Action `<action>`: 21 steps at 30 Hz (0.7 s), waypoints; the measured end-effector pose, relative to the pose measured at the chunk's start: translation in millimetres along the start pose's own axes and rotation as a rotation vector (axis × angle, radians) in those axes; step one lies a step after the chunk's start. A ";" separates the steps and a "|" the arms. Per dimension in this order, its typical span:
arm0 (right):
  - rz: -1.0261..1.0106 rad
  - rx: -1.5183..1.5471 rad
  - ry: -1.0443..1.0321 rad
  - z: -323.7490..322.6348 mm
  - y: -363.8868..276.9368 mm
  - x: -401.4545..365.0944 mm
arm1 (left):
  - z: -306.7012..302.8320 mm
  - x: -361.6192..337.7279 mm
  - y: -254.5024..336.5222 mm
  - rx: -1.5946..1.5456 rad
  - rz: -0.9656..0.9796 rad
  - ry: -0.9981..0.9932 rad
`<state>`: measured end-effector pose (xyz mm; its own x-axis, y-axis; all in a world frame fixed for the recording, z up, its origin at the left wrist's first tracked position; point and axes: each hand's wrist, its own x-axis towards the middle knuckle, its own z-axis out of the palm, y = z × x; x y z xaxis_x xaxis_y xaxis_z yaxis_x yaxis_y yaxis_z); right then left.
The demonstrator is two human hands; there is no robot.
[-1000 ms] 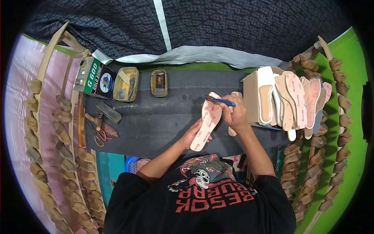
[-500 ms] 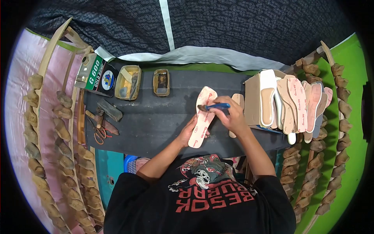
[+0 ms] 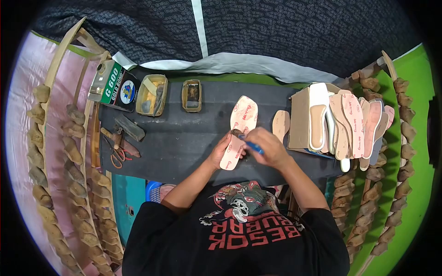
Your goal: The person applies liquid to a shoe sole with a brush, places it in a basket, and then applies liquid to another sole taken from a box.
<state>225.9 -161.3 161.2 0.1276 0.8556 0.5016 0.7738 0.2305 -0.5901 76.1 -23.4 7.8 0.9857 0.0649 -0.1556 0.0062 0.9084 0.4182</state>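
My left hand (image 3: pixel 218 152) is closed on the edge of a pale pink shoe insole (image 3: pixel 245 112) with red print, holding it above the table. My right hand (image 3: pixel 272 150) grips a brush (image 3: pixel 254 146) by its blue handle. The dark bristles touch the insole's face near its narrow middle. Some of my left fingers are hidden beneath the insole. Just right of my hands, another insole (image 3: pixel 281 125) lies flat on the dark table mat (image 3: pixel 184 138).
A cardboard box (image 3: pixel 300 118) with many insoles (image 3: pixel 354 124) stands right. Two small trays (image 3: pixel 159 106) (image 3: pixel 191 108) and a Gold Bond can (image 3: pixel 110 87) are at the back left. Scissors (image 3: pixel 120 156) and a hammer (image 3: pixel 115 138) lie left. Racks of shoe lasts (image 3: pixel 41 195) flank both sides.
The brush has moved down the insole from its upper part to its middle, and its handle now tilts down to the right. My right hand has shifted lower with it.
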 end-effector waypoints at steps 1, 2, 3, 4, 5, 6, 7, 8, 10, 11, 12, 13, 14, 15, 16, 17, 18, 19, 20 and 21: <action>0.021 -0.030 0.080 -2.7 5.7 2.8 | -0.6 0.3 -1.4 0.017 -0.003 -0.018; 0.040 -0.060 0.160 -6.9 14.0 8.4 | -0.9 0.5 -2.7 0.036 -0.005 -0.037; 0.057 -0.087 0.240 -10.4 21.0 13.6 | 0.5 0.1 -2.7 0.055 -0.004 -0.053; 0.114 -0.155 0.278 -16.4 22.3 18.4 | -2.3 0.6 -6.5 0.029 -0.017 -0.059; 0.134 -0.155 0.300 -19.8 25.0 19.2 | -2.5 -0.6 -9.2 0.063 -0.019 -0.054; 0.153 -0.154 0.321 -22.9 27.6 19.9 | 0.0 -1.7 -10.8 0.066 -0.020 -0.046; 0.172 -0.152 0.342 -23.9 29.0 20.4 | 2.1 -3.2 -11.8 0.069 -0.021 -0.037; 0.143 -0.158 0.337 -22.9 27.9 19.1 | 3.4 -4.3 -11.7 0.070 -0.014 -0.024; 0.087 -0.122 0.271 -13.4 24.5 10.5 | 6.3 -4.6 -11.9 0.069 -0.003 -0.002; 0.060 -0.106 0.238 -8.2 20.1 5.6 | 7.3 -3.6 -11.1 0.047 0.015 0.010; 0.067 -0.125 0.163 -2.9 10.8 1.2 | 10.3 -2.5 -8.1 0.025 0.033 0.024; 0.061 -0.040 0.122 2.0 2.3 -1.2 | 10.8 -1.5 -5.7 0.005 0.050 0.038; 0.066 -0.006 0.123 9.0 -4.3 -3.8 | 10.1 -0.4 -3.6 0.023 0.065 0.063; 0.072 0.028 0.126 13.3 -7.9 -5.7 | 9.8 0.2 -0.5 0.038 0.060 0.060; 0.094 0.011 0.141 11.6 -6.9 -6.1 | 9.7 0.4 2.2 0.052 0.054 0.057; 0.116 -0.006 0.156 6.9 -3.6 -5.5 | 10.4 0.8 3.7 0.065 0.048 0.053; 0.137 -0.022 0.171 1.5 0.8 -4.7 | 14.8 0.8 5.4 0.070 0.042 0.050; 0.139 -0.048 0.226 -2.6 8.8 -3.8 | 14.5 0.7 4.7 0.072 0.026 0.031; 0.124 -0.101 0.259 -10.5 15.3 -0.3 | 14.2 0.7 4.3 0.074 0.011 0.012; 0.108 -0.154 0.292 -18.0 19.5 3.7 | 13.0 1.2 3.5 0.077 -0.004 -0.007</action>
<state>252.7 -162.0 162.9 0.3689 0.6978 0.6140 0.8277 0.0539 -0.5586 79.5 -25.5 20.7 0.9869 0.0584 -0.1506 0.0223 0.8741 0.4852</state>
